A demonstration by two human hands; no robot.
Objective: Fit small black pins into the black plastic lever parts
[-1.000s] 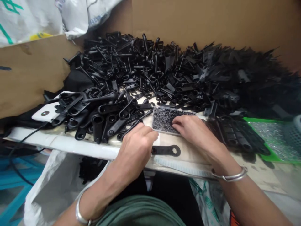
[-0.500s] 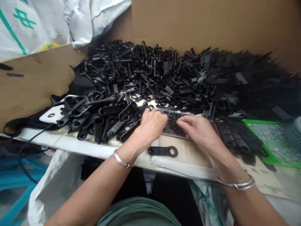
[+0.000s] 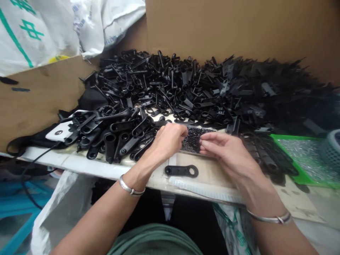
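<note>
A shallow clear-edged tray [image 3: 193,136] of small black pieces lies between my hands. My left hand [image 3: 171,140] is at its left end, fingers curled and thumb side turned in; what the fingertips hold, if anything, is hidden. Over the right end is my right hand [image 3: 225,147], its thumb and fingers pinched together; any small piece between them is too small to make out. In front of the tray, a single black plastic arm with a ring-shaped end [image 3: 182,171] lies flat on the table, touched by neither hand.
Behind the tray rises a big heap of black plastic parts [image 3: 159,81], with a smaller pile [image 3: 114,131] at the left. A white device [image 3: 60,131] with a cable sits beside that pile. At the right are a green tray [image 3: 305,170] of small clear-looking pieces and a grey basket [image 3: 332,150].
My right hand has drawn back slightly to the right, its pinch now more in sight. My left hand has shifted a little left, fingers still curled. The black arm has stayed put.
</note>
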